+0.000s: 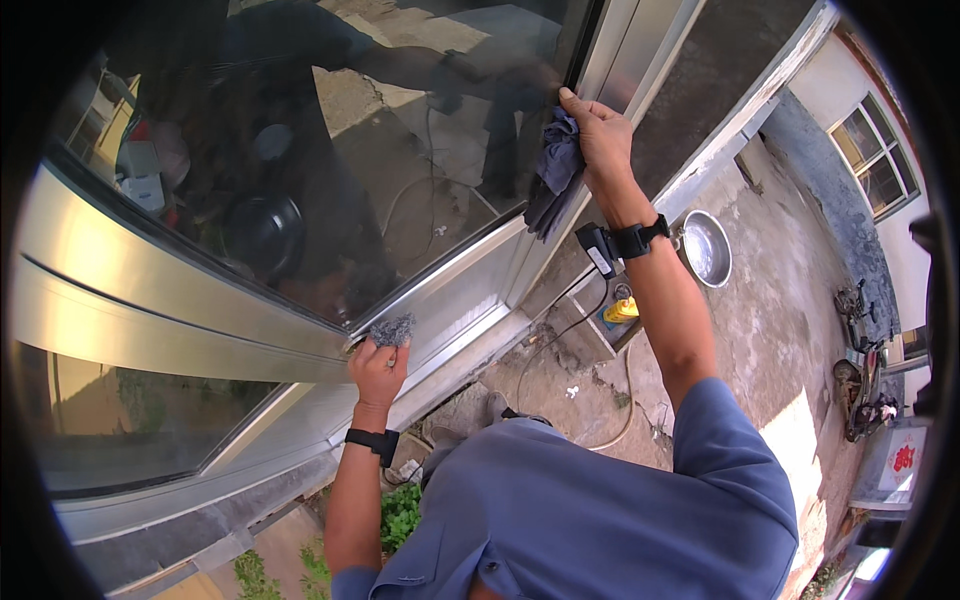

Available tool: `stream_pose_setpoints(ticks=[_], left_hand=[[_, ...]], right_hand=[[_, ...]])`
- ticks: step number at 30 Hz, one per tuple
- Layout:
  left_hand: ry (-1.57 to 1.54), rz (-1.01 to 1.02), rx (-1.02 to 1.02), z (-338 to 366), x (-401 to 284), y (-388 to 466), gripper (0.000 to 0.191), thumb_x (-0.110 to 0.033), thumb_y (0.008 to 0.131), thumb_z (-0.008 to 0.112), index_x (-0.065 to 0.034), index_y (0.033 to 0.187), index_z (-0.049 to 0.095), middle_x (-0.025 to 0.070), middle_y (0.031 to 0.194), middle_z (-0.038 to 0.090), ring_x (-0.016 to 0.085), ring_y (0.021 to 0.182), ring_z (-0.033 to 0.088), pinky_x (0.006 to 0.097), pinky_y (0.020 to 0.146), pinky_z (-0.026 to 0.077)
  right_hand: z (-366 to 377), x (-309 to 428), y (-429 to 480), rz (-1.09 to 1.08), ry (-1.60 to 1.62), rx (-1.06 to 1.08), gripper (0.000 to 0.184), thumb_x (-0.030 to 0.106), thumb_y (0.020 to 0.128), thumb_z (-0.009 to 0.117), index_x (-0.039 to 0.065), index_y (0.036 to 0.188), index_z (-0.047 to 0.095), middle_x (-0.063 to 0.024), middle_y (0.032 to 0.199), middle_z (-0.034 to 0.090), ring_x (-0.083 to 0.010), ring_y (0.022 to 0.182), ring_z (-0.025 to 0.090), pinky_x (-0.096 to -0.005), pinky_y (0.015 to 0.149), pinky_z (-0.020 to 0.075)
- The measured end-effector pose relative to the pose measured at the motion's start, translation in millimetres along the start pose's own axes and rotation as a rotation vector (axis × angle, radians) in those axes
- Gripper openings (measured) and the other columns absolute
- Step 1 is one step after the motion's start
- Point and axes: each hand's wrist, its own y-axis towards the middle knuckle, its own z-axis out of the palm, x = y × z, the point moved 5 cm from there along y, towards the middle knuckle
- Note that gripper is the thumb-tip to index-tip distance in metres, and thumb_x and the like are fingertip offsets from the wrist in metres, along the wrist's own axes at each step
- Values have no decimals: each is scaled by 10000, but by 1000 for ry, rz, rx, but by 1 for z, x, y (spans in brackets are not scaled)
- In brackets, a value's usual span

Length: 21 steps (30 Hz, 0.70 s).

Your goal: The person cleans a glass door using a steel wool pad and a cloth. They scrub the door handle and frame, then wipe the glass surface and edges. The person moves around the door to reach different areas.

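Note:
My left hand (380, 373) grips a grey steel-wool scrubber (393, 330) at the lower corner of a window's metal frame (465, 262). Higher up and to the right, my right hand (606, 139) holds a crumpled blue-grey cloth (559, 154) by the upright side of that frame. The cloth hangs below the fingers, and the thumb lies near the edge of the dark glass pane (442, 142). Reflections of an arm and the yard show in the glass. Both wrists wear black straps.
A metal basin (706, 249) sits on the concrete ground to the right. A yellow bottle (621, 310) stands in a low box-like surround beside the wall. A hose (628, 405) and a dark cable (529, 352) run near my feet. Green plants (401, 514) grow at lower left.

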Motion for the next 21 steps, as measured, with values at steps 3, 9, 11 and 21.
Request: stream_pose_setpoints(ticks=[3, 9, 11, 21], left_hand=[[-10, -17, -15, 0, -2, 2, 331, -179, 831, 907, -82, 620, 672, 87, 718, 614, 327, 626, 614, 442, 577, 482], [14, -34, 11, 0, -2, 1, 324, -178, 838, 898, -87, 620, 676, 88, 712, 614, 319, 629, 626, 431, 578, 489], [34, -28, 28, 2, 1, 0, 305, -195, 841, 893, -95, 646, 680, 94, 793, 662, 319, 669, 648, 437, 601, 517], [-22, -9, 28, 5, 6, -3, 306, -177, 825, 894, -101, 642, 661, 104, 832, 688, 331, 680, 653, 441, 601, 526]], right_hand=[[4, 7, -13, -232, -78, -62, 256, 253, 1000, 852, 1, 1036, 826, -11, 866, 769, -47, 775, 659, -215, 721, 516], [20, 8, -49, -889, -452, -173, 420, 123, 1005, 786, 80, 1419, 734, -152, 1077, 759, -253, 968, 714, -323, 954, 542], [21, -13, -49, -657, -578, -159, 430, 100, 1007, 768, 94, 1435, 725, -159, 1039, 747, -280, 953, 705, -329, 945, 540], [10, -2, -43, -816, -698, 3, 638, 110, 1037, 697, 207, 1641, 515, -326, 1189, 690, -472, 889, 712, -410, 840, 571]])
